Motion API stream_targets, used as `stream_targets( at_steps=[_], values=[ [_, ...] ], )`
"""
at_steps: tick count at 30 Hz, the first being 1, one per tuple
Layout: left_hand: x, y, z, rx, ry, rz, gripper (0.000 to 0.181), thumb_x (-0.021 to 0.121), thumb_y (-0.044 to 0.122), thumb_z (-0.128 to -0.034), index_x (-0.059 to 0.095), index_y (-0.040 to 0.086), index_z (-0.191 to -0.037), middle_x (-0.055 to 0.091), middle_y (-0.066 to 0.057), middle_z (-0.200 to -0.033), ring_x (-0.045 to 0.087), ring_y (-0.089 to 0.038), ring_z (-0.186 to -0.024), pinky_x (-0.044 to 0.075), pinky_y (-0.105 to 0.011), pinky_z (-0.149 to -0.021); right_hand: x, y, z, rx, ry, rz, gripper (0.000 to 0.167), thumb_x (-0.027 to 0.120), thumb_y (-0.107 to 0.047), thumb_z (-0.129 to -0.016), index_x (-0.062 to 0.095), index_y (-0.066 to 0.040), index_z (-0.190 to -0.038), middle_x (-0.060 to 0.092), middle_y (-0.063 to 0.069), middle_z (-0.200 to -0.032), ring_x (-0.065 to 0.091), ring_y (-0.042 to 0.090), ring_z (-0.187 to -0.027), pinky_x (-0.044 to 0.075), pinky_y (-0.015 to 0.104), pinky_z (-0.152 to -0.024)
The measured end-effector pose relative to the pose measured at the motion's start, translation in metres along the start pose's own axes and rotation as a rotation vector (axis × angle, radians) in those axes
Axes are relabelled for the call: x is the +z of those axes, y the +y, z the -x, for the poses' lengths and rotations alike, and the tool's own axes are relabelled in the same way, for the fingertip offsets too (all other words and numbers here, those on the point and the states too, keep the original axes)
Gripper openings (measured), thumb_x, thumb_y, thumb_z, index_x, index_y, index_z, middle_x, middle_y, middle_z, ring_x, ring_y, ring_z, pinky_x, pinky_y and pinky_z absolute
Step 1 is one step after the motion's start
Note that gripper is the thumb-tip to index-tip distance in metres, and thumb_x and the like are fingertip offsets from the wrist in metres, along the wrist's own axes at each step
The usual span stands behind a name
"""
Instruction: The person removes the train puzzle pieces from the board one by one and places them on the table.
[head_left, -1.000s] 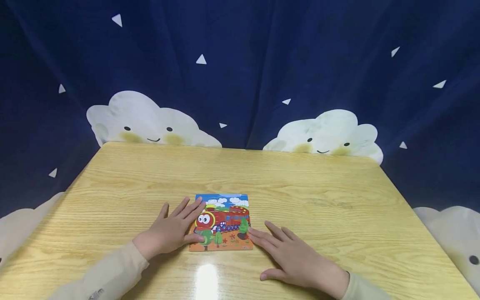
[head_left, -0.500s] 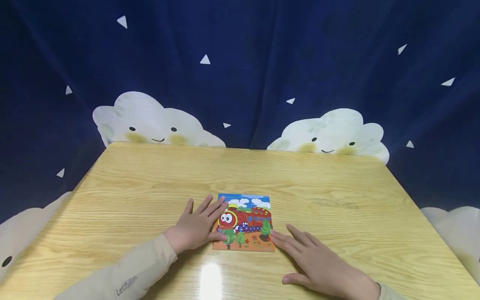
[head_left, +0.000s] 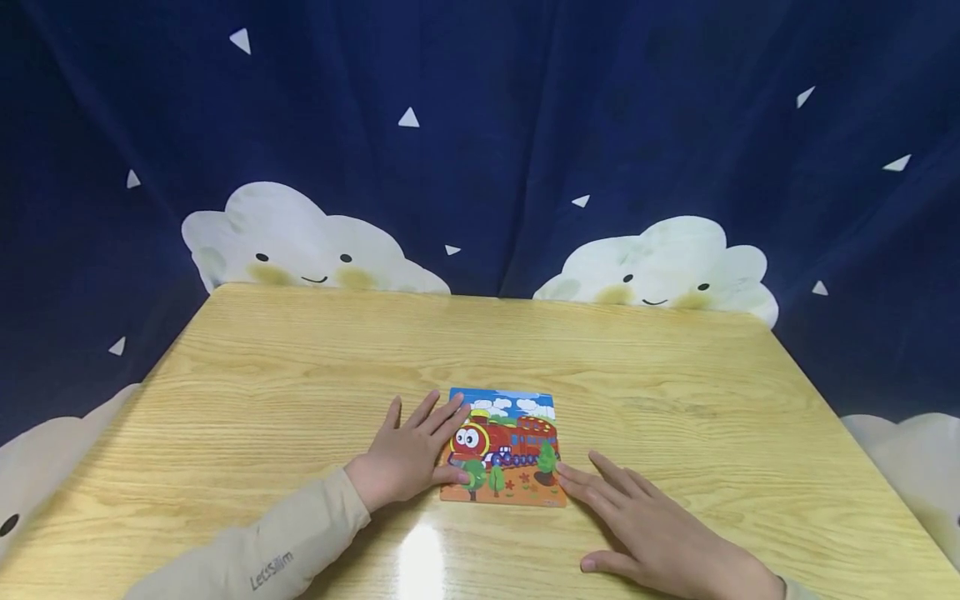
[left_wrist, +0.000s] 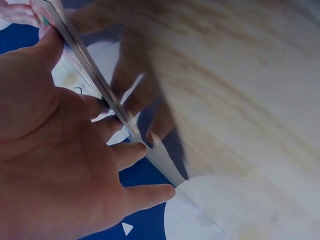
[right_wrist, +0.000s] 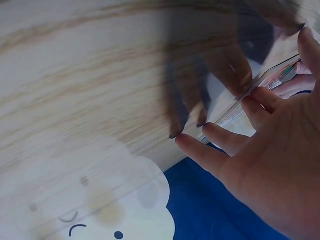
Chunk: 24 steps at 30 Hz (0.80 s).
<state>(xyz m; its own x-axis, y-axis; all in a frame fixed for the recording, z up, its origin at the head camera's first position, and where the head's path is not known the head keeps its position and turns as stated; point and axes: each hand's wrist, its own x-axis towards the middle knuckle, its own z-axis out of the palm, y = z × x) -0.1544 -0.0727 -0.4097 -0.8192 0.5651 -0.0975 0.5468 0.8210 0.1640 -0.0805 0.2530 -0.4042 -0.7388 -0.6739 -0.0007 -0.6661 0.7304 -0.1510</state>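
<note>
A square train picture puzzle (head_left: 517,450) lies flat on the wooden table. The left hand (head_left: 408,454) rests at its left side, fingers spread, with thumb and some fingertips over the picture's left edge. The right hand (head_left: 652,525) lies on the table at the lower right, its fingertips touching the puzzle's right edge and its thumb held apart. In the left wrist view the left hand (left_wrist: 70,145) shows its palm beside the thin board edge (left_wrist: 100,82). In the right wrist view the right hand (right_wrist: 270,150) has its fingertips on the tabletop.
The wooden table (head_left: 675,375) stretches around the puzzle to its far edge. Behind it hangs a dark blue curtain (head_left: 480,150) with white triangles and smiling clouds. A bright reflection lies on the tabletop below the puzzle.
The puzzle has slid to the right across the table, and both hands have shifted right along with it, keeping nearly the same places at its sides.
</note>
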Motion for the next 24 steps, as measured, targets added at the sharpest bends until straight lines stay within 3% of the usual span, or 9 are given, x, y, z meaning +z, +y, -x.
stream_targets(
  at_steps=[5,9,14,17,21,24],
  values=[
    [-0.004,0.003,0.001,-0.012,-0.01,-0.005,0.082,0.054,0.06,-0.091,0.029,0.015,-0.156,0.025,-0.002,-0.161,0.017,-0.028,-0.148,0.015,-0.063,-0.112,-0.002,-0.001,-0.001,0.044,-0.043,-0.054,0.074,0.047,-0.062,-0.095,0.028,-0.025,-0.156,0.028,-0.01,-0.158,0.028,0.032,-0.144,0.041,0.054,-0.101],
    [0.002,-0.001,-0.001,0.011,0.009,-0.022,0.084,0.052,0.062,-0.0908,0.029,0.014,-0.156,0.025,-0.004,-0.161,0.017,-0.029,-0.148,0.015,-0.064,-0.112,-0.007,0.001,-0.005,0.071,-0.077,-0.141,0.068,0.047,-0.059,-0.096,0.033,-0.027,-0.154,0.031,-0.014,-0.157,0.028,0.028,-0.144,0.04,0.054,-0.103],
    [0.009,-0.003,-0.004,0.083,0.082,-0.091,0.085,0.05,0.063,-0.0908,0.034,0.008,-0.153,0.03,-0.01,-0.158,0.024,-0.032,-0.145,0.02,-0.064,-0.11,-0.009,0.006,-0.019,0.015,0.022,-0.2,0.051,0.056,-0.046,-0.098,0.055,-0.016,-0.139,0.049,-0.009,-0.142,0.044,0.017,-0.131,0.044,0.046,-0.1],
    [0.003,0.0,-0.004,0.117,0.109,-0.096,0.084,0.054,0.06,-0.0901,0.039,0.003,-0.149,0.036,-0.015,-0.154,0.029,-0.035,-0.143,0.025,-0.064,-0.108,-0.008,0.009,-0.031,0.008,0.087,-0.268,0.04,0.06,-0.036,-0.098,0.063,-0.01,-0.128,0.057,-0.006,-0.129,0.05,0.013,-0.119,0.046,0.041,-0.096],
    [-0.01,0.006,-0.004,0.135,0.076,-0.067,0.082,0.061,0.055,-0.0882,0.04,0.001,-0.148,0.037,-0.017,-0.153,0.031,-0.038,-0.142,0.028,-0.063,-0.107,-0.009,0.017,-0.051,0.085,0.103,-0.455,0.037,0.06,-0.031,-0.098,0.064,-0.007,-0.126,0.061,-0.003,-0.114,0.055,0.016,-0.104,0.049,0.036,-0.087],
    [-0.014,0.011,-0.01,0.161,0.016,-0.028,0.083,0.062,0.055,-0.0879,0.037,0.008,-0.151,0.03,-0.014,-0.157,0.025,-0.036,-0.144,0.026,-0.063,-0.109,-0.01,0.027,-0.065,0.163,0.119,-0.564,0.037,0.06,-0.027,-0.099,0.063,-0.002,-0.126,0.064,0.0,-0.108,0.059,0.019,-0.099,0.05,0.037,-0.085]
  ],
)
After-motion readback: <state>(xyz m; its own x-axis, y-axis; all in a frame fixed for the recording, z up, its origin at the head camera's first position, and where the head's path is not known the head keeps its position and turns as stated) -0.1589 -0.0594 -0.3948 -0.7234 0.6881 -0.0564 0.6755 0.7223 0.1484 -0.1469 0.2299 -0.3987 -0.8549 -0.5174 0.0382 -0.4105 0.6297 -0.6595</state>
